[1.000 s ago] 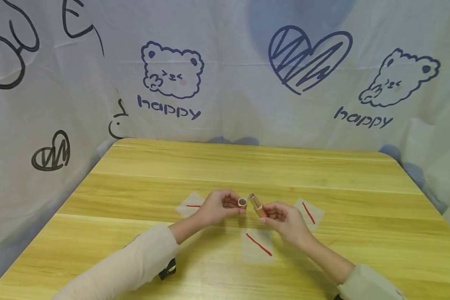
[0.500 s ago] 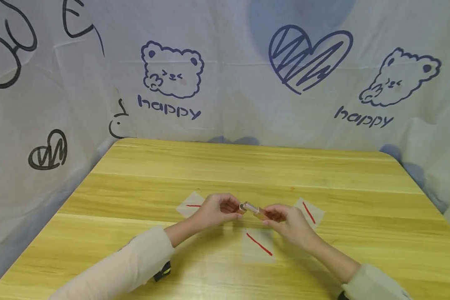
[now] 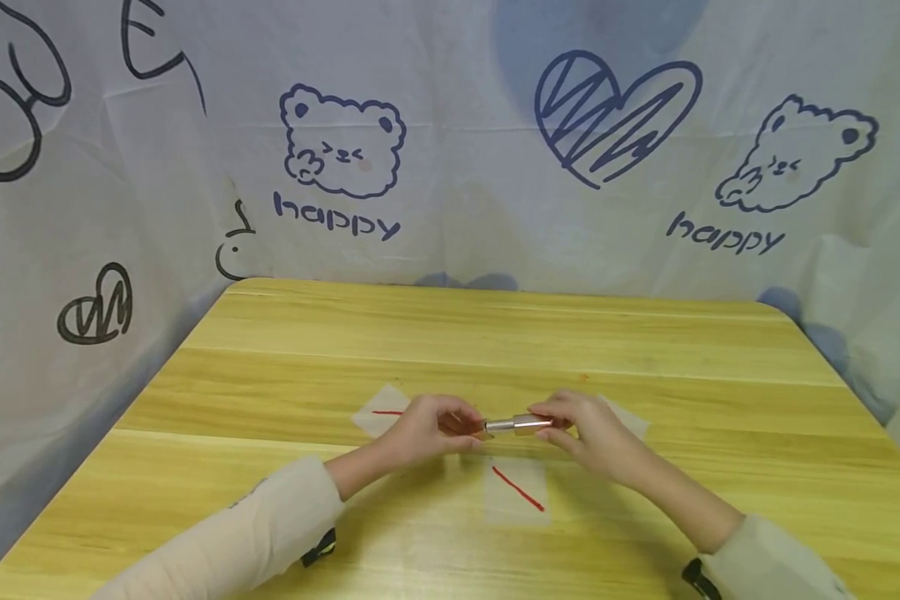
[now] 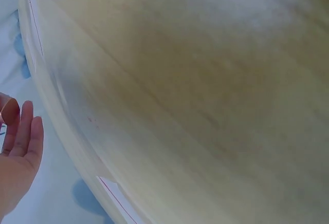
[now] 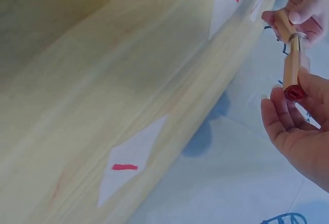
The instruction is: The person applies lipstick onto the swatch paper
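A lipstick (image 3: 531, 423) in a rose-gold case lies almost level between the hands, above the table. My right hand (image 3: 596, 433) pinches its base between thumb and fingers. The red end of the base shows in the right wrist view. My left hand (image 3: 427, 433) holds the lipstick cap (image 5: 281, 22), largely hidden behind fingers in the head view. The silver inner tube (image 3: 501, 426) spans from the base to the cap's mouth, its tip right at the opening. At the left wrist view's edge, my left hand (image 4: 20, 152) shows with the cap's round end (image 4: 10, 112).
Beneath the hands is a wooden table (image 3: 450, 342). Taped to it are a front paper patch (image 3: 513, 508) with a red line, a left patch (image 3: 378, 425) and a right patch (image 3: 630, 418) partly behind the right hand. White cloth (image 3: 465, 167) with drawings hangs behind.
The lipstick has swung from nearly upright to level, and its inner tube has come to the cap's mouth. The left hand has dropped slightly, and the cap has turned toward the lipstick.
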Demonstrator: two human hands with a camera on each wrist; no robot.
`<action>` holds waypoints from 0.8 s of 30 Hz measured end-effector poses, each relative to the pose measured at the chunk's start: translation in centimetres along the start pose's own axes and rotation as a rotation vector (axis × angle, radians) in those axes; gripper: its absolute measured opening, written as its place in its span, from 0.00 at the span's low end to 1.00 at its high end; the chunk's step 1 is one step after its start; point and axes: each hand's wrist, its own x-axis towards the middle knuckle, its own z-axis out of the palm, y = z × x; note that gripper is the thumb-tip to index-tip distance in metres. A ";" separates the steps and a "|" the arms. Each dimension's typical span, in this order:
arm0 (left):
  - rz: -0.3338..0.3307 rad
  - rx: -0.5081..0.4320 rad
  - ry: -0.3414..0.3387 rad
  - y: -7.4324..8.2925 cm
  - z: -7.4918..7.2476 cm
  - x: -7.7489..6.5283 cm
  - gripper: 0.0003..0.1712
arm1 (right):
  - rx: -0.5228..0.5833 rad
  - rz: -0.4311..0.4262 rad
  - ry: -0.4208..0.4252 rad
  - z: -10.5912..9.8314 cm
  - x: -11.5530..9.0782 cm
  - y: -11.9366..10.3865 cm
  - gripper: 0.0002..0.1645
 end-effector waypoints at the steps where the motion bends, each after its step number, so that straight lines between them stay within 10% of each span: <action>1: 0.006 0.010 0.003 0.0 0.1 0.0 0.12 | -0.005 0.000 -0.005 -0.1 0.0 -0.1 0.16; 24: 0.194 0.281 0.077 0.4 1.1 -0.1 0.13 | 0.018 0.000 -0.028 1.3 0.0 0.1 0.15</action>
